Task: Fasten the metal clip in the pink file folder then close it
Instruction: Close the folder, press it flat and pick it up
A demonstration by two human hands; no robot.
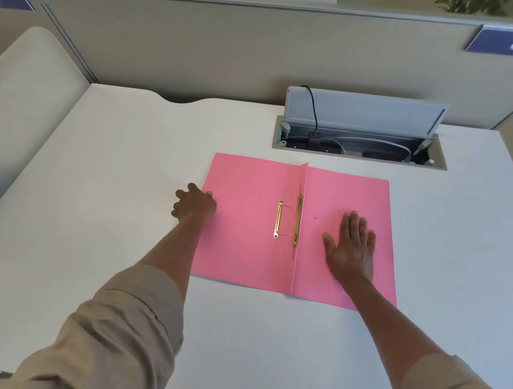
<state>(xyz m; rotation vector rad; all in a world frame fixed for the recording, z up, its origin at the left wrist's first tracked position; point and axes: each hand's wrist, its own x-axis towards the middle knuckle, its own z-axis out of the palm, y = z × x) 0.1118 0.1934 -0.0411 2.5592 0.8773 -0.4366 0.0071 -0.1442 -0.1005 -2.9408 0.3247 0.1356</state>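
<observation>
Pink folder [246, 253] open, metal clip [298, 220] inside; left grip [194, 204] tight on its edge, right grip [352, 247] flat

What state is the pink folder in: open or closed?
Open: the pink file folder lies spread flat, both inner covers and the metal clip showing.

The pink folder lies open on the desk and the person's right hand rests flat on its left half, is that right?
Not quite. The head view shows the right hand lying flat on the right half of the open pink folder, right of the spine, not on the left half.
</observation>
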